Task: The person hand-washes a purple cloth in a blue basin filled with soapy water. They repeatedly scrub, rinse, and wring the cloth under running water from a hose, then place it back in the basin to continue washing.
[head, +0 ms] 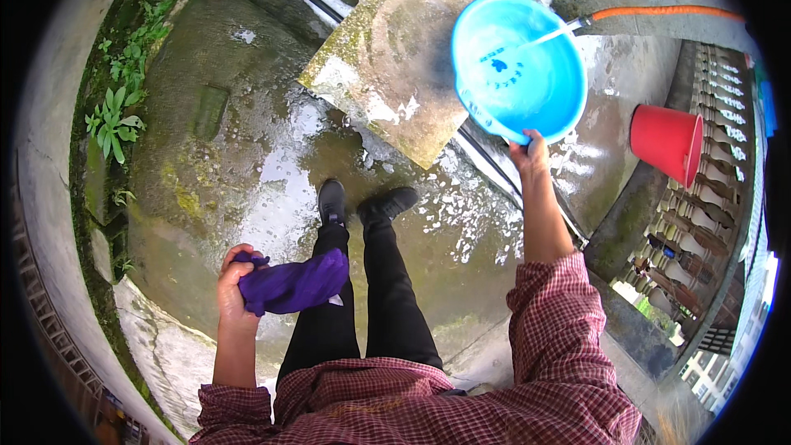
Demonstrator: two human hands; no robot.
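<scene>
My left hand [233,287] is closed around a bunched purple cloth [293,284], held over my left leg. With my right hand [530,151] I grip the near rim of a light blue plastic basin [550,99], which is tilted beside the right corner of a stone slab. Water runs into the basin from the nozzle of an orange hose [661,10]. Dark printed marks show on the basin's inner bottom, under what looks like shallow water. My right fingers are partly hidden behind the rim.
A mossy square stone slab [395,55] stands ahead on wet, puddled concrete [185,198]. A red plastic bucket [666,143] is at the right by a balustrade [710,154]. A dark pipe runs beneath the slab; plants [113,123] grow along the left wall.
</scene>
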